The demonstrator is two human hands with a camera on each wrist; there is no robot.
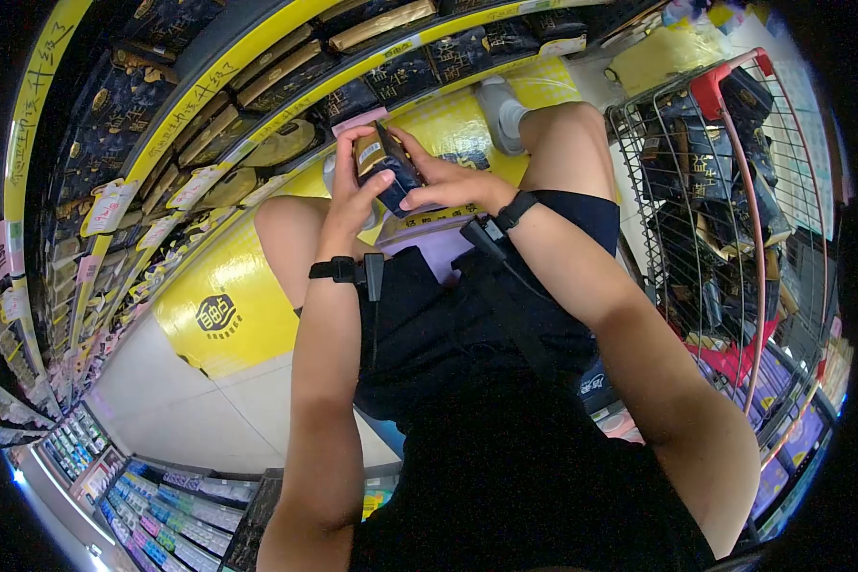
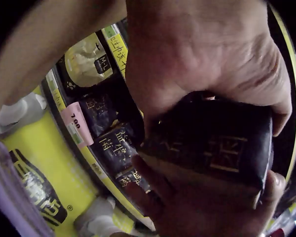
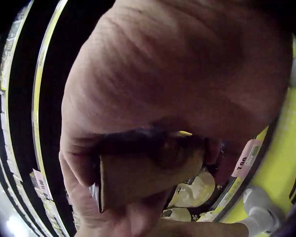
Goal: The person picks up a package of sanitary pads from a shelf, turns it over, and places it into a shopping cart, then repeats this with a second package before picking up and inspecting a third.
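A dark plastic-wrapped pack with gold print and a brown-gold side is held between both hands in front of the lower shelf. A white barcode label shows on its side. My left hand grips it from the left, thumb across the near end and fingers along the far side. From the right, my right hand holds the same pack, its thumb near the bottom corner. The left wrist view shows the pack's dark face between the hands; the right wrist view shows its brown side.
Shelves with yellow edge strips hold similar dark packs and price tags. On the right stands a wire shopping cart with dark packs inside. A yellow floor mat lies below; a purple box is between the knees.
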